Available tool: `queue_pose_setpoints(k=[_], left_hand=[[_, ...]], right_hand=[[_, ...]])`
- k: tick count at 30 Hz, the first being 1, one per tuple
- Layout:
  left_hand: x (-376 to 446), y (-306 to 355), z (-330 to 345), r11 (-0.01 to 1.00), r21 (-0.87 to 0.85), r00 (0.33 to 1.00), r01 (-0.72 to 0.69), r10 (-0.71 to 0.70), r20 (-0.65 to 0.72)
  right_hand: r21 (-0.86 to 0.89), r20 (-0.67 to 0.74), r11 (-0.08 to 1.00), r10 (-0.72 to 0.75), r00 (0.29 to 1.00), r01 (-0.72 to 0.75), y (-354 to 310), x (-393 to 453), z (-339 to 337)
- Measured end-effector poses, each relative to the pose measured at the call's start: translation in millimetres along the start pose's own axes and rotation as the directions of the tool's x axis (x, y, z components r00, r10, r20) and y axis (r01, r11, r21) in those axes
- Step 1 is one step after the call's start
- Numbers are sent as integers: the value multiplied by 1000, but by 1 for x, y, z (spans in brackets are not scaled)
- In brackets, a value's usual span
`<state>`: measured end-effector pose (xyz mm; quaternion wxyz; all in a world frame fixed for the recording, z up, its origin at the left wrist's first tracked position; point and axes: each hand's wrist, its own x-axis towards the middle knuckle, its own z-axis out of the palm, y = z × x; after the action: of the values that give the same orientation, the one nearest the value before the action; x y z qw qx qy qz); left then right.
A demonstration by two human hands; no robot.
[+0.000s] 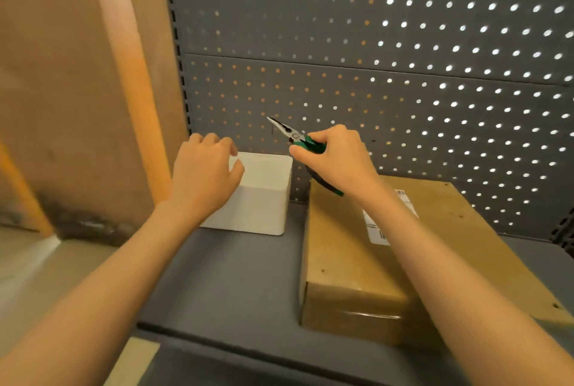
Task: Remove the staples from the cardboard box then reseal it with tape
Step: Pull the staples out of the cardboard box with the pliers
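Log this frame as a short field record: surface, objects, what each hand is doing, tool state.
surface: grey shelf with a pegboard back
cardboard box: lies flat on the shelf's right side, white label on top
white container: left of the box
left hand: fingers on the container's far rim
right hand: grips the pliers' green handles
pliers: raised above the container, tip pointing up-left
staples: none discernible

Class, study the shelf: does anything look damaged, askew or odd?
Nothing is spilled or broken. The cardboard box lies flat with small dark holes dotting its top. The right hand holds green-handled pliers above the white container, not at the box.
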<state>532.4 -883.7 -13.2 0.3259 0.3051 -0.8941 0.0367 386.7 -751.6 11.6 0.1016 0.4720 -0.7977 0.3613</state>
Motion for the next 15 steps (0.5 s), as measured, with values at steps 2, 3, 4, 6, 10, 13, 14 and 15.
queue_pose_setpoints(k=[2, 3, 4, 6, 10, 13, 14, 15], left_hand=[[-7, -14, -2, 999, 16, 999, 46, -46, 10], [-10, -19, -3, 998, 28, 998, 58, -58, 14], [-12, -22, -3, 997, 35, 998, 67, -67, 14], [-14, -25, -3, 996, 31, 997, 79, -80, 7], [-15, -21, -3, 997, -10, 997, 75, -75, -8], [-14, -12, -1, 998, -44, 999, 43, -44, -16], [-13, -8, -1, 998, -54, 999, 30, -32, -20], [-11, -4, 0, 998, -66, 1000, 16, -18, -26]], right_hand=[[-26, 41, 1000, -7, 999, 8, -4, 4, 8], [-33, 54, 999, -10, 999, 12, -6, 4, 10], [-35, 63, 999, -15, 998, 18, -6, 6, 12], [-27, 70, 999, -19, 997, 21, -7, 7, 13], [-33, 88, 999, -2, 996, 5, -5, 7, 12], [-13, 106, 1000, -5, 994, 7, -2, 5, 7], [-9, 121, 1000, -6, 993, 7, 0, 3, 3], [-14, 145, 1000, -4, 989, 6, 1, 2, -2]])
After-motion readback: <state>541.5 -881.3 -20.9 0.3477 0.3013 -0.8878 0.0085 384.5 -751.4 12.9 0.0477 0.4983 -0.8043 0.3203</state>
